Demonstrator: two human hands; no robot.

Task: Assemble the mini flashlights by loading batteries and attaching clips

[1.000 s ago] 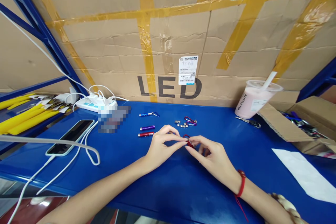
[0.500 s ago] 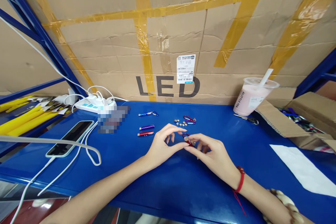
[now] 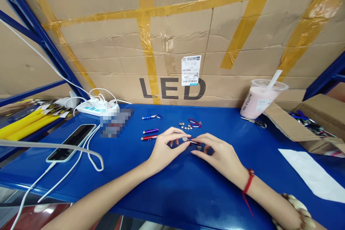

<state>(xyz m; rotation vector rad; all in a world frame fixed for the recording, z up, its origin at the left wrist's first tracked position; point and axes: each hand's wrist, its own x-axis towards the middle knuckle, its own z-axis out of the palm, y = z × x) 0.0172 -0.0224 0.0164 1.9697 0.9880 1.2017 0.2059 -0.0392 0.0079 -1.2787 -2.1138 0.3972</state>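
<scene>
My left hand (image 3: 166, 150) is closed in a pinch, with a silver button cell (image 3: 184, 139) at its thumb and fingertips. Facing it, my right hand (image 3: 219, 151) has its thumb apart from the index finger. A small red piece with a carabiner clip (image 3: 194, 143) lies against the right fingertips, partly hidden by them. Just below it, a tiny metallic bit (image 3: 198, 147) shows by the curled fingers. Beyond the hands are several loose button cells (image 3: 186, 127) and a red and purple carabiner piece (image 3: 196, 123). Left of them lie a red tube (image 3: 149, 138), a purple tube (image 3: 150, 131) and a blue penlight (image 3: 148, 117).
A pink drink cup (image 3: 261, 99) stands at the back right, a key (image 3: 254, 122) by its base. Right are an open carton (image 3: 309, 129) and white paper (image 3: 309, 172). Left are a charging phone (image 3: 71, 143), white cables and a power strip (image 3: 97, 109).
The button cell has passed from between both hands' fingertips into my left fingertips, slightly left. My right thumb has come away, and the red piece has tilted.
</scene>
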